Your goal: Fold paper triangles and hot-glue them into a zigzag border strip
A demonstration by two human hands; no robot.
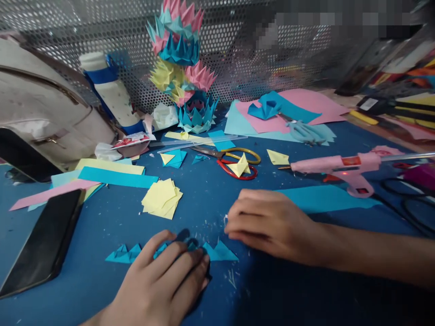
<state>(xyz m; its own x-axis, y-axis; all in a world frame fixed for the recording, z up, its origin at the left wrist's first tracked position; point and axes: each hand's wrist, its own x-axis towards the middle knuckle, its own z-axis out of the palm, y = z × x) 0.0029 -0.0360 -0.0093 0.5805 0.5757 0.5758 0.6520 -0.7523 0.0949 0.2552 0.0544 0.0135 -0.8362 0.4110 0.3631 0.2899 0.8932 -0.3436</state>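
Note:
A row of folded blue paper triangles (220, 251) lies on the table in front of me. My left hand (166, 276) rests over the middle of this row, fingers stretched and touching it, hiding part of it. To the right, my right hand (272, 222) is closed, fingertips pressed together just above the table. A small white bit shows at its fingertips, too little to identify. Beyond the left hand is a pile of yellow paper squares (162, 199). A pink hot glue gun (340, 167) lies past the right hand, its tip pointing left.
Scissors (222, 155) with a folded yellow piece (240, 166) on their handles lie farther back. Paper strips (117, 176) and a phone (44, 235) are at left. A tall folded-paper stack (197, 113), a bottle (110, 95) and a bag (44, 95) stand behind.

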